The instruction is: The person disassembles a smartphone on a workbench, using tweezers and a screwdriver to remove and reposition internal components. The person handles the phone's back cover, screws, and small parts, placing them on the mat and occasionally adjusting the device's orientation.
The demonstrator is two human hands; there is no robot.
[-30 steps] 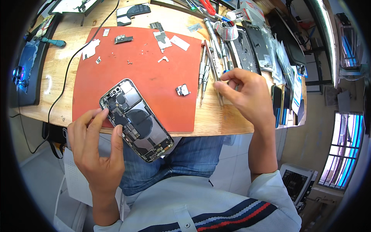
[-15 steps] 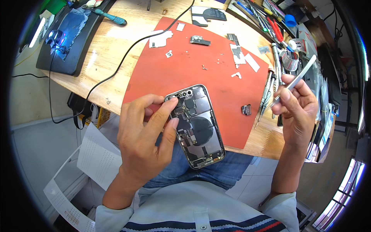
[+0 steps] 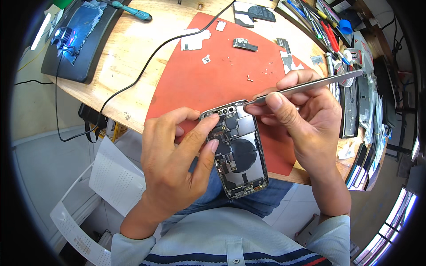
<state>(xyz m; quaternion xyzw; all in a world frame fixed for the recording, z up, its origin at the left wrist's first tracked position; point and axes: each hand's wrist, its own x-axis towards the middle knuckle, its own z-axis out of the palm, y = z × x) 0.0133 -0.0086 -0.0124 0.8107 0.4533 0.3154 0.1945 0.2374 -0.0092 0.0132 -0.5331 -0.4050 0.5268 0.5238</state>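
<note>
Jeans and a striped shirt fill the near edge, and just above the lap the left hand (image 3: pixel 177 164) cradles an opened phone (image 3: pixel 237 153), fingers curled under it and the thumb laid across its left side over the exposed boards. The phone hangs half off the table (image 3: pixel 120 66) edge, its camera end reaching over the red mat (image 3: pixel 208 80). Coming in from the right, the right hand (image 3: pixel 306 119) pinches steel tweezers (image 3: pixel 306 86) between thumb and fingers, tips down at the phone's top corner beside the camera module. To do this well, I would say the phone wants to sit steady, the thumb clear of the tips, and the tweezers should come in shallow so nothing slips onto the board. Farther out on the mat lie small screws, white scraps and a black part (image 3: pixel 245 43). Beyond, a black cable (image 3: pixel 146 73) crosses the wood to a dark pad (image 3: pixel 80 40) at the left, and tools crowd the far right.
</note>
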